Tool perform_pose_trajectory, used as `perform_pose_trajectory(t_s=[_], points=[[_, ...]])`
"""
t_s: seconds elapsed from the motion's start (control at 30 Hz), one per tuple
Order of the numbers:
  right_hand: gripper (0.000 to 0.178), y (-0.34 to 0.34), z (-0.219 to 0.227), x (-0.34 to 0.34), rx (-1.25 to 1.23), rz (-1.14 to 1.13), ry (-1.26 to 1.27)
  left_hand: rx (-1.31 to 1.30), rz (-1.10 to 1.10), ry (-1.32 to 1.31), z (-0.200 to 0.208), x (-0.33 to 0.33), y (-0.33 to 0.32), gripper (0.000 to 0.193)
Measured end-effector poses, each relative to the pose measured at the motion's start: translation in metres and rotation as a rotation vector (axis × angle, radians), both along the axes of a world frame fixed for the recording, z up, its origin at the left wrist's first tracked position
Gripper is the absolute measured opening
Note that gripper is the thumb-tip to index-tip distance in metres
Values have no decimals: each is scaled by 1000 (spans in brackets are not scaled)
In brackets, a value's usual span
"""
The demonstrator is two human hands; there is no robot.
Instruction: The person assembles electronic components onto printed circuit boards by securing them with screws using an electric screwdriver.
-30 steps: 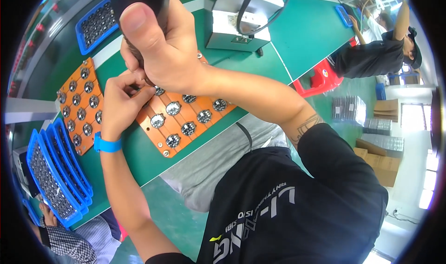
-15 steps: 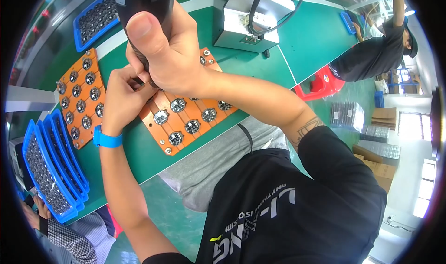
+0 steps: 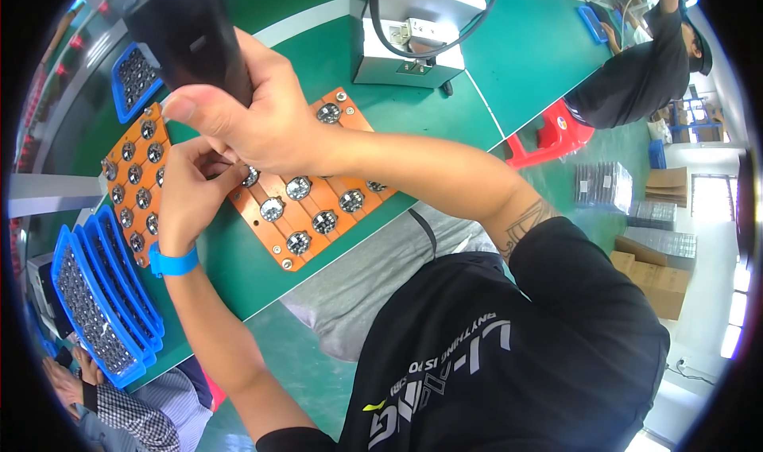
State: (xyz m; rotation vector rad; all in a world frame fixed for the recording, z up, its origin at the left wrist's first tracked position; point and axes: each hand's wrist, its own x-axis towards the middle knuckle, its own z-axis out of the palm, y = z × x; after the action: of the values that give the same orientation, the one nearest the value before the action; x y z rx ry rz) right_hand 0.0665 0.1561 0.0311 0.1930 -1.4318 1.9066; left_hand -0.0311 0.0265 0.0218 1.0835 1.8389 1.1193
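My right hand (image 3: 274, 126) grips a black electric screwdriver (image 3: 191, 50), its body slanting up toward the far left. The tool's lower end is hidden behind my hands. Just below it, my left hand (image 3: 191, 186), with a blue wristband (image 3: 175, 262), has its fingers pinched at the left part of an orange fixture board (image 3: 296, 213). Whatever those fingers hold does not show. Round silver-and-black modules (image 3: 298, 188) sit in rows in the board, some covered by my right hand and forearm. Metal bolts stand at its corners.
A second orange board (image 3: 149, 175) with similar modules lies to the left. Blue trays (image 3: 127, 375) of small dark parts lean together nearer me; another blue tray (image 3: 127, 115) lies beyond. A metal box machine (image 3: 409, 62) with a cable stands far. Co-workers (image 3: 636, 86) are at right and lower left.
My right hand and the electric screwdriver have shifted left, and the tool leans further left. My left hand stays pinched at the board. The whole view has shifted slightly.
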Motion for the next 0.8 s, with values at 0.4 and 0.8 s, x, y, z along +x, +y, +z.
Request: perform_pose_trajectory(t_s=[0.4,0.8], points=[[47,83,89,92,736,-1010,-52,-46,8,-97,-15,-7,-2,17],[47,129,58,115,440,-819,74,-23,-6,-137,-12,-8,3,17]])
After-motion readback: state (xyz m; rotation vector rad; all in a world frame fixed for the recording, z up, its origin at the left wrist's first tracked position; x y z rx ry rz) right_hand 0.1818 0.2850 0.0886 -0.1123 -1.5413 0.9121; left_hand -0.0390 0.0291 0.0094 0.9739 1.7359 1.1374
